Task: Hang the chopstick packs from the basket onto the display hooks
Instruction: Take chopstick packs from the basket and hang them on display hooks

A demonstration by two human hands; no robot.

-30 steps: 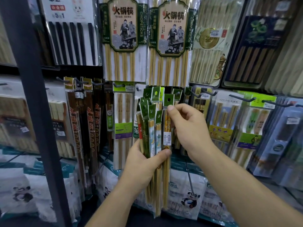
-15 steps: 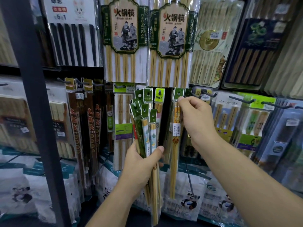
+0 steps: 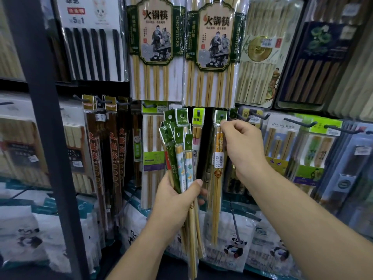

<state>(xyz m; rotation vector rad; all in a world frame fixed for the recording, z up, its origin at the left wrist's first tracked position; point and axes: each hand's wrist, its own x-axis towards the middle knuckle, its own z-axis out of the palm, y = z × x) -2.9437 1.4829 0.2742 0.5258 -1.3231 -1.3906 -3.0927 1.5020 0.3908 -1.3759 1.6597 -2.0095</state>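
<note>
Pinching one chopstick pack [image 3: 218, 178], seemingly on its hook [image 3: 223, 116], is the right hand [image 3: 245, 150]; left hand [image 3: 177, 201] clutches the bundle [image 3: 181, 156].

You have two hands in view. Your left hand [image 3: 177, 199] grips one bundle of packs [image 3: 180, 162]; at least five green headers can be counted, but the exact total is not readable. Your right hand [image 3: 245, 150] pinches one single pack [image 3: 218, 178]. Upper row: two large green-labelled packs [image 3: 154, 47]. Bottom row: three panda bags [image 3: 235, 246] discernible.
</note>
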